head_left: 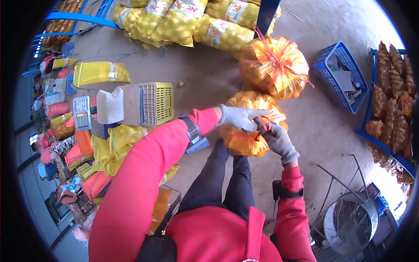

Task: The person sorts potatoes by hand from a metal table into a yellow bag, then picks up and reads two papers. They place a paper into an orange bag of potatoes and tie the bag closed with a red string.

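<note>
Just in front of my legs stands a full orange mesh bag (pixel 243 143), its top gathered into a neck with a red tie string (pixel 265 123) around it. My left hand (pixel 238 118), in a grey-white glove, is closed at the left of the neck, index finger stretched along it. My right hand (pixel 280 142), also gloved, is wrapped around the gathered neck from the right. What the fingertips pinch is partly hidden. Directly behind stands a second full orange mesh bag (pixel 273 67), its top tied with red string.
Yellow mesh sacks (pixel 174 22) are stacked ahead beside a blue post (pixel 267 17). A blue crate (pixel 340 76) stands to the right, near a rack (pixel 384 157) of filled bags. At left are a yellow crate (pixel 163 104) and a scale (pixel 81 113); a round metal fan (pixel 351 222) stands lower right.
</note>
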A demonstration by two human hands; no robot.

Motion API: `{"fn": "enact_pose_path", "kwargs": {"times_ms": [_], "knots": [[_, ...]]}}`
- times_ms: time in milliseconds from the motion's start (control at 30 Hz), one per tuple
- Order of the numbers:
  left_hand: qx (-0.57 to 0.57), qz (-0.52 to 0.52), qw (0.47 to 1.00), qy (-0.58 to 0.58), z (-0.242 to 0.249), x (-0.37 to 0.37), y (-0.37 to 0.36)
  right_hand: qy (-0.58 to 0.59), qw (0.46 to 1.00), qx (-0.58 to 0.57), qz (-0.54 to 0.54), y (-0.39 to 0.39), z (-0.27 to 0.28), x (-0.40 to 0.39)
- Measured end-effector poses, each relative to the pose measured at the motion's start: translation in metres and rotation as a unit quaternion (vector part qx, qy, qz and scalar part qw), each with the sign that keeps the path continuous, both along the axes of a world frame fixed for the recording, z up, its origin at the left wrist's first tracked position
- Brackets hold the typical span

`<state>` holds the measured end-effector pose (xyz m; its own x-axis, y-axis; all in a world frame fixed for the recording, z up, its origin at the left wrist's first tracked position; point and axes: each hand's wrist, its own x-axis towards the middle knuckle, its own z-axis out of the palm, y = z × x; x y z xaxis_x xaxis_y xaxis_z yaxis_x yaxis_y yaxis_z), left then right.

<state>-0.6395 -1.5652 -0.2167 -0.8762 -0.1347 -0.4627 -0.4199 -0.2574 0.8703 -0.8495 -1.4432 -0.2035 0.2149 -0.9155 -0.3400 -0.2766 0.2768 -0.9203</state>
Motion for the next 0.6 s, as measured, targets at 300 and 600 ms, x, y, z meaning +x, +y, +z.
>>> {"fn": "enact_pose_path", "kwargs": {"times_ms": [300,600], "knots": [[-0.288,-0.072,0.952,-0.072,0.010,-0.019,0.017,0.034,0.997,-0.020,-0.062,0.005,-0.016,0.013],[-0.351,0.039,0.931,-0.092,-0.011,-0.028,0.051,-0.095,0.928,0.018,-0.359,0.049,0.002,0.058]]}}
